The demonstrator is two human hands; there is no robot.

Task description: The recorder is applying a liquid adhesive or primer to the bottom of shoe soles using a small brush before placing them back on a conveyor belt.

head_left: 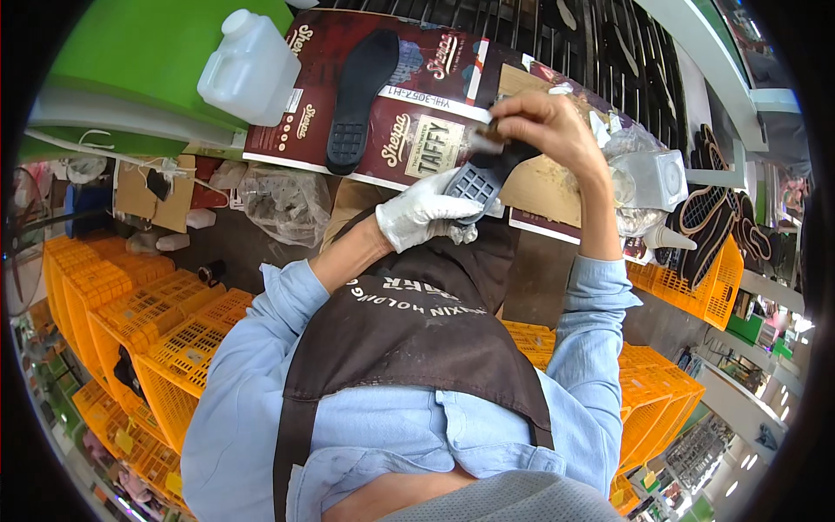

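Note:
My left hand (pixel 422 213), in a white glove, grips the heel end of a dark shoe sole (pixel 475 185), its grid-patterned side facing up. Over that sole, my bare right hand (pixel 550 126) has its fingers pinched on a small brown and whitish brush (pixel 489 137); motion smears it, so its tip is unclear. The sole's far end passes under the right hand and is partly hidden. A second dark sole (pixel 357 104) lies apart on the maroon printed cardboard (pixel 317 78), beyond my left hand.
At the back left stands a whitish plastic jug (pixel 248 70). Brown board (pixel 544 191) lies beneath my right hand. A clear container (pixel 658 179) sits among plastic wrap to the right. Dark rollers (pixel 522 35) run behind. Orange crates (pixel 187 344) flank me; several soles (pixel 709 217) hang at right.

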